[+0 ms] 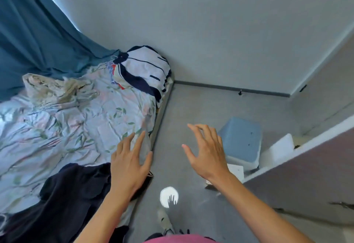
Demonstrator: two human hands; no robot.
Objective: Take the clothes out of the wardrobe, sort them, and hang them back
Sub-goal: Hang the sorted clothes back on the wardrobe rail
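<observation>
Dark navy clothes (pixel 69 191) lie in a heap on the near corner of the bed. A white jacket with navy stripes (pixel 145 68) tops a second pile at the bed's far corner by the wall. My left hand (pixel 130 162) hovers with fingers spread over the bed's edge, just right of the dark heap, holding nothing. My right hand (pixel 206 150) is raised over the floor, fingers spread and empty. The wardrobe (pixel 306 175) stands at the right, its inside hidden.
The bed (pixel 67 120) has a crumpled floral sheet and a beige cloth (pixel 55 89) on it. Teal curtain (pixel 34 31) hangs at the left. A blue plastic stool (pixel 242 139) and white boxes (pixel 277 148) stand on the grey floor near the wardrobe.
</observation>
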